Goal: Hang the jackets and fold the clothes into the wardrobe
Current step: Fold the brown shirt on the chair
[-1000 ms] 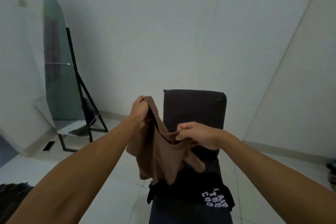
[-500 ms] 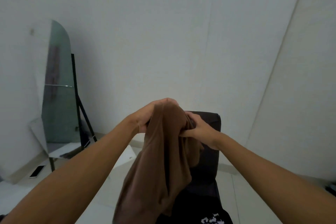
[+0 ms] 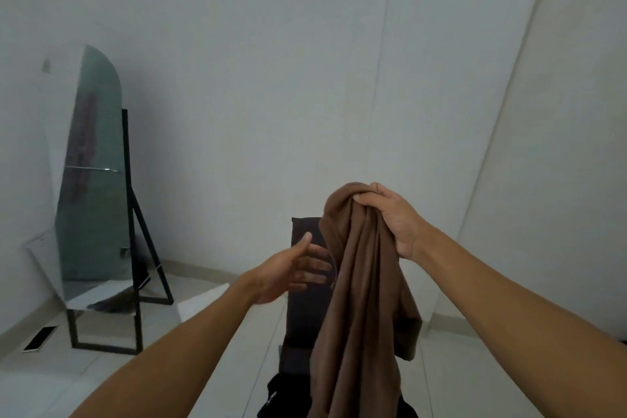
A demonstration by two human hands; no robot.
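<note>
Your dark chair (image 3: 303,282) stands on the pale tiled floor (image 3: 217,360). A black garment (image 3: 285,397) lies on its seat.

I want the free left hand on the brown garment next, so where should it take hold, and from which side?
Judging by its pose, grip the left edge of the brown garment, below the bunched top the right hand holds. Come in from the left: the open left hand is level with that hanging edge, fingers pointing at it. The lower folds hang loose, offering less control.

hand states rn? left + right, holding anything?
Left hand: open, fingers straight, reaching toward the brown garment, holding nothing.
Right hand: closed on the bunched top of the brown garment, which hangs down from it.
</note>
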